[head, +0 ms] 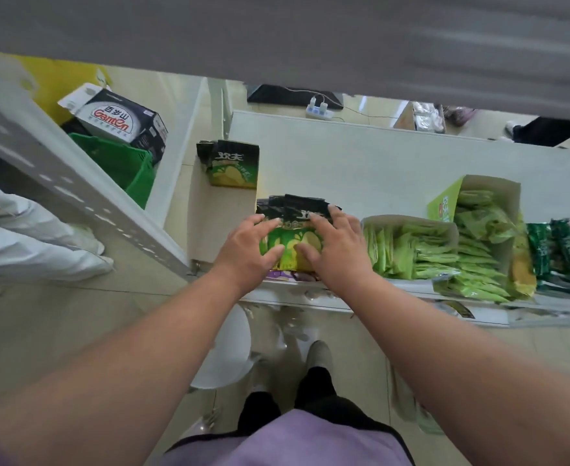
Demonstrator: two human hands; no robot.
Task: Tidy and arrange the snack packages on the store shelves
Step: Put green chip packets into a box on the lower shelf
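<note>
Both my hands lie on a stack of green-and-black snack packets [292, 230] at the left end of the white shelf [361, 163]. My left hand [246, 253] rests on the stack's left side, its fingers [267, 227] spread and nearly straight, flat on the top packet. My right hand [335, 247] covers the right side the same way, fingers released and splayed over the wrapper, not curled round anything. The stack sits at the near edge of the shelf; something purple shows under it, though I cannot tell what.

Farther back on the left, apart from the stack, one packet of the same kind [231, 164] stands alone near the shelf's corner. Just right of my right hand is an open carton [411, 245] packed with light green sachets, and beside it on the right a taller open carton [485, 230] with more of them. At the far right edge are dark green packets [566, 253].

On the floor to the left stands a green basket [125, 169] with a printed box [119, 121] touching its far side.
</note>
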